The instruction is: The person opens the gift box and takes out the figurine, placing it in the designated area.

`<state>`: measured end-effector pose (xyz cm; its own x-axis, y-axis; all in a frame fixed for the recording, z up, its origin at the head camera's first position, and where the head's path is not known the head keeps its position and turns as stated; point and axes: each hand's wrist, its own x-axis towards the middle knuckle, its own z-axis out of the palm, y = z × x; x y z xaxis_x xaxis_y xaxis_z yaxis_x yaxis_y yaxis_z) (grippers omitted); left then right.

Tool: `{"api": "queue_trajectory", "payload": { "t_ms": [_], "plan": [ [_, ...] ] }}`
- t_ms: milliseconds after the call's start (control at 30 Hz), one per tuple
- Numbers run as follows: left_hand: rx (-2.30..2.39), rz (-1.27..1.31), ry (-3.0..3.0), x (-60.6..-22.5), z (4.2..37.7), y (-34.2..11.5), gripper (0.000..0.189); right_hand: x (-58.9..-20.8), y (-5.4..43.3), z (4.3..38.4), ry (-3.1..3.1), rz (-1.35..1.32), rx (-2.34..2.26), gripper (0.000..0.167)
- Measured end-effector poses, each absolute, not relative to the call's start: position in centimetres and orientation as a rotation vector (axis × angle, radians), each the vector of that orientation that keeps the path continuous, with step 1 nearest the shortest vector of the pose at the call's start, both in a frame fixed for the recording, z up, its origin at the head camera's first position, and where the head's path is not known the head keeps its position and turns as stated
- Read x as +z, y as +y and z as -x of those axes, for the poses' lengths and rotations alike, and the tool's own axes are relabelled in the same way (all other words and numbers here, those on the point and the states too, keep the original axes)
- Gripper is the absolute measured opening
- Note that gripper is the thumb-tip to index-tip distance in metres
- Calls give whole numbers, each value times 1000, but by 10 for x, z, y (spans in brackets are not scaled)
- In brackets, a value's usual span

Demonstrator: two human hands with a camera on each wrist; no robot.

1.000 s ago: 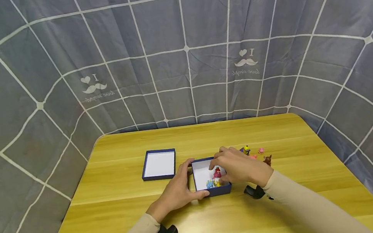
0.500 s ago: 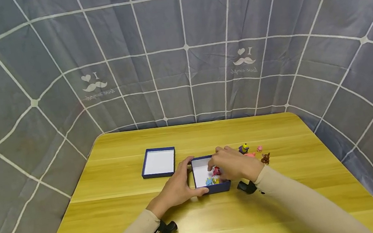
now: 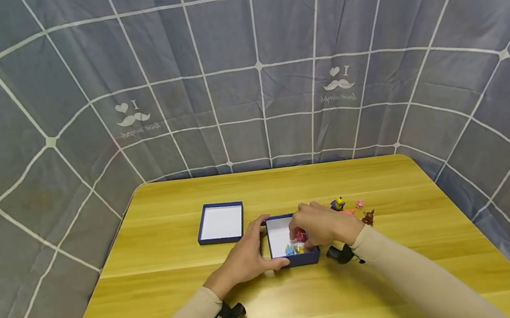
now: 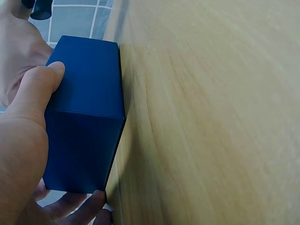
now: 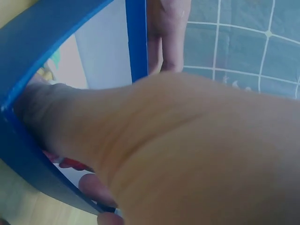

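Observation:
An open blue box with a white inside (image 3: 302,260) sits on the table in front of me. My left hand (image 3: 243,258) grips its left side, with the thumb on the near wall (image 4: 84,79) and fingers round the far corner. From the right, my right hand (image 3: 322,224) reaches over the rim into the box. Its index finger and thumb are curled about a red toy figure (image 3: 300,236), partly hidden by the hand. Beside it in the near part of the box are a light-blue toy figure (image 3: 290,250) and a yellow one (image 3: 300,248).
A shallow blue lid (image 3: 220,222) lies inside up, left of the box. To the right, behind my right hand, are a yellow-and-blue figure (image 3: 337,204), a small pink one (image 3: 360,204), another pink piece (image 3: 348,212) and a brown animal (image 3: 368,217). A grey gridded curtain (image 3: 238,97) surrounds the table.
My right hand and forearm have shifted slightly left, with the fingers farther into the box, and the red figure looks a little lower. My left hand keeps its grip on the box.

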<state>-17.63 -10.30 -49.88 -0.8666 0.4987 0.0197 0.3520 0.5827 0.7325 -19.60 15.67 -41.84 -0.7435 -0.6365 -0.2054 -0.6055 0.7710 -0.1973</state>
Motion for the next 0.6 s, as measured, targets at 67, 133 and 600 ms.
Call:
{"api": "queue_trajectory", "payload": {
  "t_ms": [67,133,600],
  "plan": [
    [1151,-713,2627,-498,177,-103,125,-418,158,197,2712,996,-183,22],
    [1157,-713,2624,-498,177,-104,125,-418,159,197,2715,1028,-204,21],
    [1172,-701,2606,-498,178,-104,124,-416,165,194,2637,1155,-391,24]
  ]
}}
